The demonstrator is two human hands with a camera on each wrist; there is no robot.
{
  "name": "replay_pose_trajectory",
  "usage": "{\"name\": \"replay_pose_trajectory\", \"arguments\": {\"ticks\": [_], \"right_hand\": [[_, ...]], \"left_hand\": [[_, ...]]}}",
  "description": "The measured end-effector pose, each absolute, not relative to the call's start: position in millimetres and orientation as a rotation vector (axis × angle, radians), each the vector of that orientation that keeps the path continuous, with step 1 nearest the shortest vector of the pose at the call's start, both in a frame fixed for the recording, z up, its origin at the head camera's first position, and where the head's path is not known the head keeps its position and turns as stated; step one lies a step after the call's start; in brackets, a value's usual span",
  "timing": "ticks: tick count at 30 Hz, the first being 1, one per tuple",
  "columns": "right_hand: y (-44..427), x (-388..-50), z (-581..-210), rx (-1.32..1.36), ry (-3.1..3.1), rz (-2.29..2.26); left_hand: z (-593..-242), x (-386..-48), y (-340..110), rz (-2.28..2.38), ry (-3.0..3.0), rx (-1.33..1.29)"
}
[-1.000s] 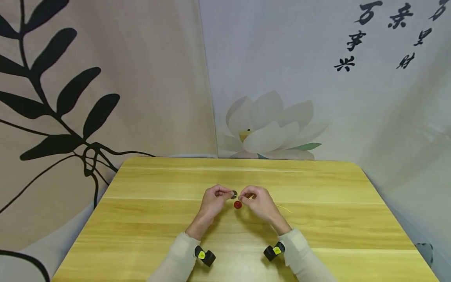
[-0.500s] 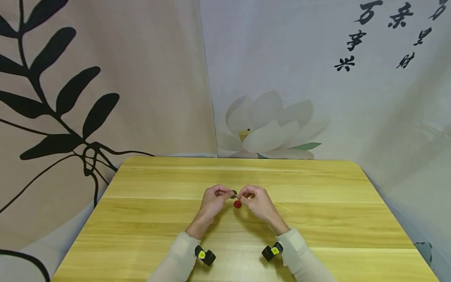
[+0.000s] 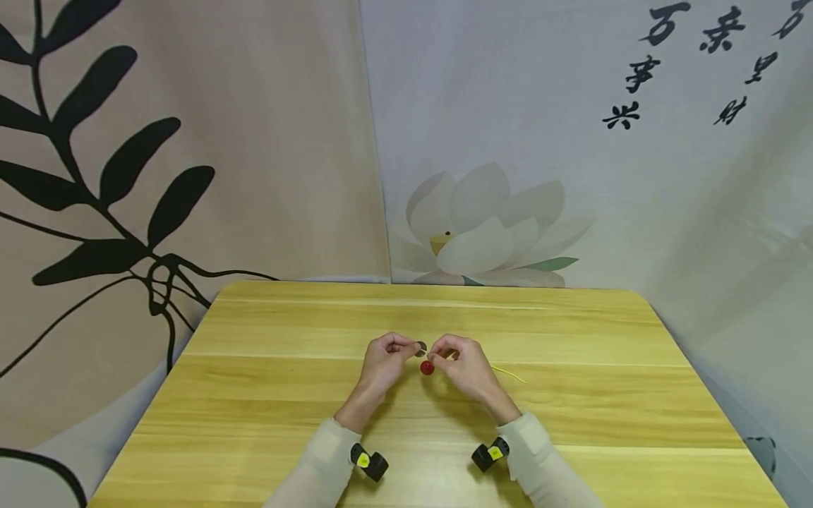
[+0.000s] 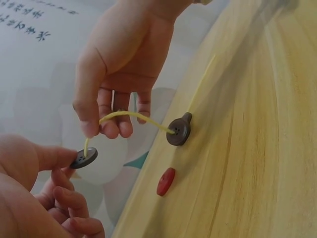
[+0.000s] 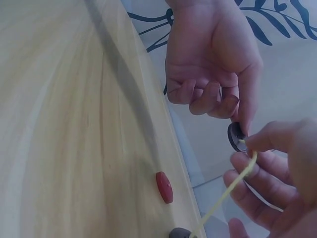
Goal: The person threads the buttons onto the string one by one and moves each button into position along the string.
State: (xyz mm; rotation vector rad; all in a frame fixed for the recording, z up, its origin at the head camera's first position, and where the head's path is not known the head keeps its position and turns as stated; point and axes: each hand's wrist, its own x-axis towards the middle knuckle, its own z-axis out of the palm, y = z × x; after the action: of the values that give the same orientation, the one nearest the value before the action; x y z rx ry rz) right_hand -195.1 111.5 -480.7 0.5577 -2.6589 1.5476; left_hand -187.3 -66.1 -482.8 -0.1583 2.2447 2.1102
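My left hand (image 3: 384, 361) pinches a dark button (image 4: 85, 157) by its edge between thumb and finger, above the table. Close to its right, my right hand (image 3: 466, 363) pinches a yellow cord (image 4: 126, 114) near the end that meets this button; in the left wrist view the cord reaches its holes. Whether the tip comes out on the far side cannot be seen. Farther along the cord a brown button (image 4: 178, 131) is threaded, with another brown piece (image 4: 187, 117) right behind it. Below the hands a red button (image 3: 428, 367) lies on the table, touched by neither hand.
The light wooden table (image 3: 406, 437) has its far edge beyond the hands. The cord's tail lies on it, to the right of my right hand. Printed curtains (image 3: 286, 141) hang behind the table. A small black camera sits on each wrist.
Both hands keep nearly the same place and the same pinch. My right wrist has shifted very slightly to the left.
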Motion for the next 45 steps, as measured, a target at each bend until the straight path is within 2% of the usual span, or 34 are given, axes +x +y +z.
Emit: {"name": "replay_pose_trajectory", "arguments": {"ticks": [45], "right_hand": [[102.6, -196.0, -482.8, 0.496, -2.553, 1.555]], "left_hand": [[-483.0, -187.7, -60.6, 2.11, 2.257, -0.142]]}}
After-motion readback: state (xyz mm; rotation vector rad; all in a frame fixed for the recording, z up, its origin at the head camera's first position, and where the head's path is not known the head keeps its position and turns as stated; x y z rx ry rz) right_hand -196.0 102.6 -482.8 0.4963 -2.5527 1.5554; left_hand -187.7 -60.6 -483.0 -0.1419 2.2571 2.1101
